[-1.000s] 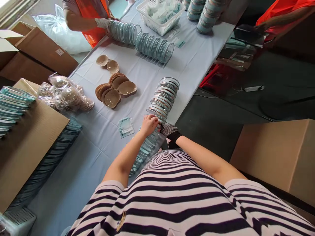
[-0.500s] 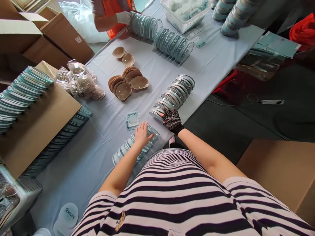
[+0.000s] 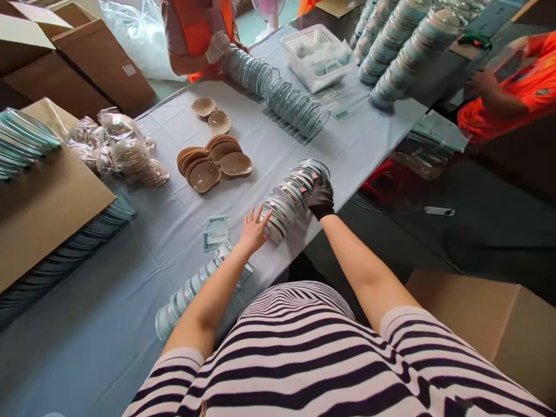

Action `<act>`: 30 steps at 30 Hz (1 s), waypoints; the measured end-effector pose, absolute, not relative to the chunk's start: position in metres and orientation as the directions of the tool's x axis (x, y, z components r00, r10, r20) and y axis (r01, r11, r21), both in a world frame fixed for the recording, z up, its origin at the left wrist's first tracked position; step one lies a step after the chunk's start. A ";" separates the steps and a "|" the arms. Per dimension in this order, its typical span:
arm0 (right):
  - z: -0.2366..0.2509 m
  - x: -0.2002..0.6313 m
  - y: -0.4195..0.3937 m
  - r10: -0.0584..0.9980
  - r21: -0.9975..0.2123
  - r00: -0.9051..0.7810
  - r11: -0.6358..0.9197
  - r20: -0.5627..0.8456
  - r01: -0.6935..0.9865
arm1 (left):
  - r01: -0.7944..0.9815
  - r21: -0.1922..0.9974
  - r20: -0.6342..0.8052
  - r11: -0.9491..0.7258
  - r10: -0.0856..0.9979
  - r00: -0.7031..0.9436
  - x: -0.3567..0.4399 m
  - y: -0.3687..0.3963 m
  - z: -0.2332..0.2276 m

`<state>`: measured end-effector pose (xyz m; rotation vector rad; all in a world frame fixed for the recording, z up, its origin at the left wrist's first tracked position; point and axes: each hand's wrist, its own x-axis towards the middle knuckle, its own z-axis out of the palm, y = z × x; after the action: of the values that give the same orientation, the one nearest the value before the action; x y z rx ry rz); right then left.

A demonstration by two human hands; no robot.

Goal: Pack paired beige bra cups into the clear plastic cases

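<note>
A leaning row of round clear plastic cases (image 3: 284,202) with brownish contents lies near the table's front edge. My bare left hand (image 3: 255,230) is at its near end, fingers spread and touching or almost touching the last cases. My right hand (image 3: 320,196), in a black dotted fingerless glove, curls round the far end of the same row. Under my left forearm runs a second row of clear cases (image 3: 185,298), partly covered by the arm. Printed "Sbeauty" packets (image 3: 216,231) lie just left of my left hand. Beyond are nested brown bra cups (image 3: 215,162).
Across the table, a person in an orange vest (image 3: 197,35) has a gloved hand at rows of clear cases (image 3: 297,107). A white basket (image 3: 319,78) and tall stacks (image 3: 399,58) stand behind. Plastic-wrapped cups (image 3: 125,150) and a loaded carton (image 3: 52,197) are left; another carton (image 3: 482,318) is right.
My left hand has gone from the nearer row to the near end of the other row. My right hand has slid from that end to its far end. The view has shifted.
</note>
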<state>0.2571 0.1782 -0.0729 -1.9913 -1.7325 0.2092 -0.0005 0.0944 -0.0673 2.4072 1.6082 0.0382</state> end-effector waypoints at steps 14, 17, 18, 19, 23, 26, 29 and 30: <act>-0.085 0.267 0.369 0.901 -0.549 -0.433 0.351 -0.022 0.759 | 0.843 0.515 -0.405 0.154 0.910 0.081 0.116 0.060 -0.065; -0.081 0.255 0.357 0.846 -0.568 -0.533 0.434 -0.010 0.699 | 0.762 0.633 -0.289 0.139 0.955 0.066 0.108 0.092 -0.047; -0.081 0.251 0.352 0.835 -0.574 -0.551 0.448 -0.007 0.685 | 0.740 0.666 -0.187 0.093 0.981 0.045 0.103 0.116 -0.042; -0.081 0.248 0.349 0.825 -0.587 -0.565 0.455 -0.004 0.669 | 0.730 0.683 -0.061 0.031 0.998 0.014 0.099 0.146 -0.038; -0.087 0.254 0.359 0.793 -0.778 -0.607 0.354 -0.044 0.519 | 0.800 0.597 0.065 0.053 0.991 -0.114 0.089 0.275 -0.038; -0.097 0.283 0.383 0.859 -0.866 -0.485 0.108 -0.167 0.488 | 0.842 0.513 -0.274 0.168 0.961 -0.025 0.092 0.324 -0.044; -0.112 0.309 0.396 0.711 -0.806 -0.481 -0.208 -0.513 0.554 | 0.862 0.463 -0.384 0.205 0.923 -0.014 0.095 0.328 -0.045; -0.117 0.312 0.397 0.597 -0.772 -0.526 -0.279 -0.606 0.572 | 0.862 0.459 -0.392 0.215 0.920 -0.021 0.094 0.325 -0.045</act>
<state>0.3116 0.3966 -0.1168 -1.5191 -1.8740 1.9809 0.0942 0.3252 -0.0447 1.6460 1.8789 0.1211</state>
